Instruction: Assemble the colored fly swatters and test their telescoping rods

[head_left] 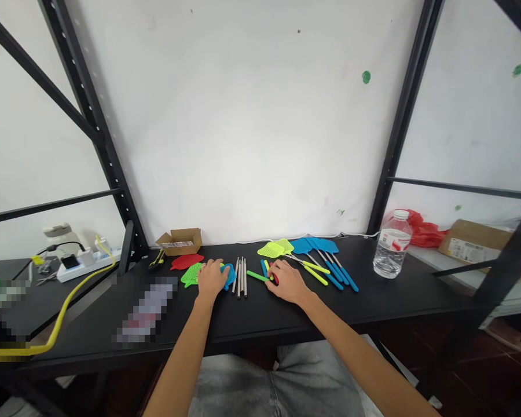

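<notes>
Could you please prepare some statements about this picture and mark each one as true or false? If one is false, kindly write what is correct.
1. The left hand covers part of the loose blue swatter head. True.
2. The right hand is on the water bottle. False: the right hand is at the loose handles; the water bottle stands apart, farther right.
3. The grey rods lie between the two hands. True.
4. The red swatter head lies right of the grey rods. False: the red swatter head lies left of them, near the open carton.
5. The blue swatters lie right of the yellow-green swatters. True.
6. The water bottle has no cap. False: a white cap is on it.
</notes>
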### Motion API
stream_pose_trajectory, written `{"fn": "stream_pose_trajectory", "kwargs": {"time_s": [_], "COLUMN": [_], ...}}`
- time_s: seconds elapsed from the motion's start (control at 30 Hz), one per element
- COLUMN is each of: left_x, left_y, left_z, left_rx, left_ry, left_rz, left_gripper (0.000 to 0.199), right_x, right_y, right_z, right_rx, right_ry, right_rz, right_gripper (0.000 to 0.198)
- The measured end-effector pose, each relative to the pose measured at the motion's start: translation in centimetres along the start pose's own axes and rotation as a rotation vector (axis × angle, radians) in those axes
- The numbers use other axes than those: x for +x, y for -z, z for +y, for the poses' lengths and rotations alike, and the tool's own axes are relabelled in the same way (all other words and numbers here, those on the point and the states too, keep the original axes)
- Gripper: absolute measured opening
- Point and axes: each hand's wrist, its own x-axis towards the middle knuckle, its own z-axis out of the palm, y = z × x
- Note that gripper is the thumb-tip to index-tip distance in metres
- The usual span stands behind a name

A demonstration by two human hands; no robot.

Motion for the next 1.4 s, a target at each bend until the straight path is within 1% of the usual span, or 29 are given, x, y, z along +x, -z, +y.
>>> {"fn": "stream_pose_trajectory", "kwargs": {"time_s": [0.17, 0.27, 0.33, 0.43, 0.5, 0.57, 0.63, 0.7, 0.8, 0.87, 1.0, 1.1, 1.23, 1.4], "left_x": [0.1, 0.2, 0.2, 0.0, -0.1, -0.1, 0.0, 0.0, -0.2, -0.4, -0.7, -0.7, -0.6, -0.5], "left_y": [-0.4, -0.7, -0.7, -0.4, 0.0, 0.3, 0.6, 0.8, 0.8, 0.6, 0.4, 0.3, 0.1, -0.3], "left_z": [0.1, 0.0, -0.1, -0.3, -0.3, -0.1, 0.2, 0.8, 1.7, 2.1, 2.2, 2.2, 2.1, 1.9], "left_rx": [-0.012, -0.002, 0.007, 0.024, 0.029, 0.01, -0.047, -0.124, -0.214, -0.25, -0.289, -0.296, -0.264, -0.209], "left_ry": [-0.014, -0.019, -0.004, 0.037, 0.05, 0.019, -0.074, -0.233, -0.482, -0.562, -0.586, -0.591, -0.577, -0.551], "left_rz": [-0.027, -0.031, -0.016, 0.04, 0.107, 0.179, 0.196, 0.12, -0.061, -0.129, -0.15, -0.135, -0.123, -0.13], "left_gripper": [0.062, 0.058, 0.055, 0.052, 0.047, 0.04, 0.035, 0.036, 0.046, 0.045, 0.033, 0.03, 0.031, 0.035], "right_x": [0.1, 0.1, 0.1, 0.2, 0.2, 0.2, 0.2, 0.2, 0.2, 0.3, 0.2, 0.2, 0.0, -0.1], "right_y": [-0.3, -0.3, -0.2, -0.1, 0.0, 0.1, 0.2, 0.3, 0.5, 0.7, 0.7, 0.7, 0.5, 0.1], "right_z": [0.0, 0.1, 0.1, 0.1, 0.0, 0.0, 0.0, 0.1, 0.2, 0.2, 0.2, 0.2, 0.2, 0.0], "right_rx": [0.004, 0.037, 0.062, 0.099, 0.128, 0.166, 0.212, 0.255, 0.313, 0.348, 0.408, 0.416, 0.398, 0.36], "right_ry": [-0.035, -0.063, -0.058, -0.044, -0.052, -0.064, -0.081, -0.095, -0.091, -0.081, -0.034, 0.009, 0.06, 0.157], "right_rz": [0.015, 0.03, 0.035, 0.036, 0.057, 0.094, 0.135, 0.173, 0.225, 0.253, 0.281, 0.297, 0.332, 0.361], "right_gripper": [0.014, 0.014, 0.014, 0.012, 0.011, 0.01, 0.009, 0.01, 0.016, 0.02, 0.023, 0.02, 0.018, 0.016]}}
